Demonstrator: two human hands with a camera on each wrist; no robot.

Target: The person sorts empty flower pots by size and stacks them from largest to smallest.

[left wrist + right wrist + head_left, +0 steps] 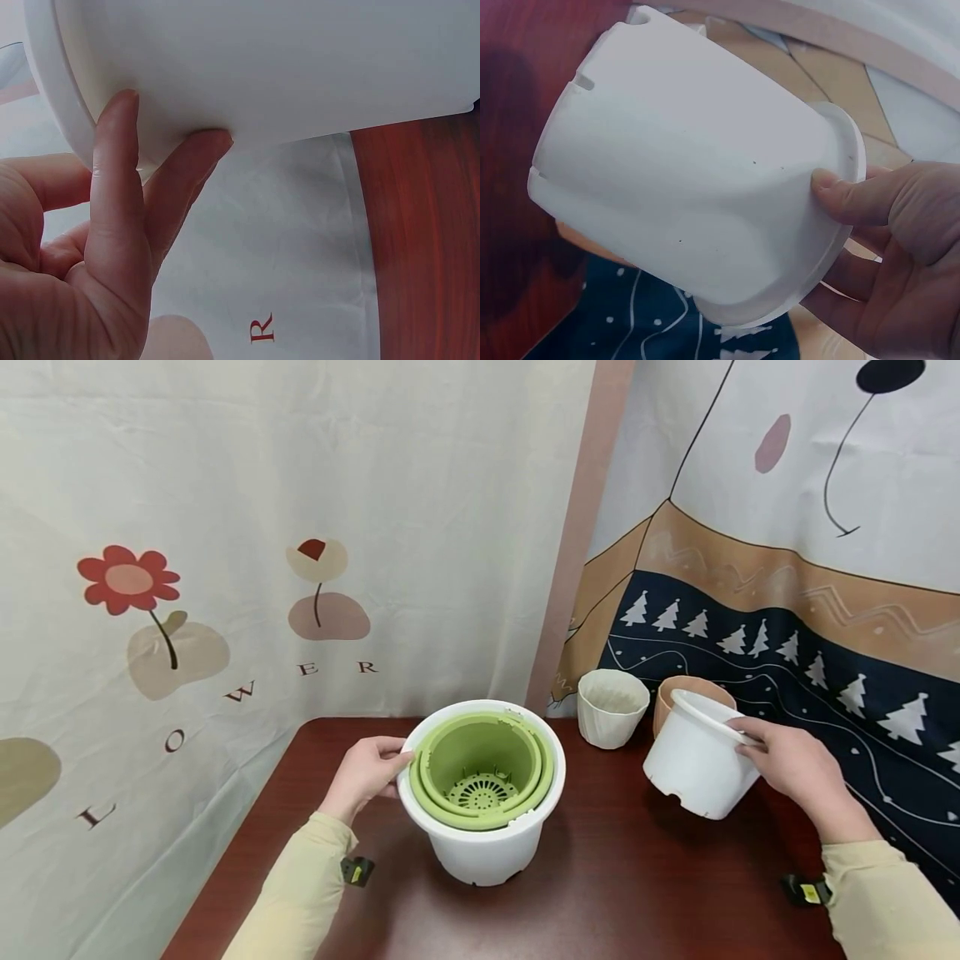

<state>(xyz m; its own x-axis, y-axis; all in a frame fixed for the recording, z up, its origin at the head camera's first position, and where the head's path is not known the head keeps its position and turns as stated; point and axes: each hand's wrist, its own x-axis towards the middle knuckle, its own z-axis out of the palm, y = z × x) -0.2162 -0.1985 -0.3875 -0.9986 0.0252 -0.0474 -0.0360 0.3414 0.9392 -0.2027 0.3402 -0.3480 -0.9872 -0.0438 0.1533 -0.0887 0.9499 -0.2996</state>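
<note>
My left hand [367, 774] pinches the left rim of a white flowerpot [487, 856] at the middle of the table. Inside that pot sit green pots [480, 743], one in another, with a slotted base showing at the bottom. In the left wrist view, fingers [116, 180] press the white wall just under the rim. My right hand [798, 764] grips the rim of a second white flowerpot [697, 760], which is tilted with its mouth toward the upper right. The right wrist view shows the thumb [847, 196] on this pot's outside and notches along its base edge.
Behind the second white pot stand a cream pot [611, 710] with a textured side and a terracotta-coloured pot [667, 693], partly hidden. The dark red table [600, 893] meets printed curtains [450, 527] at its back and right side.
</note>
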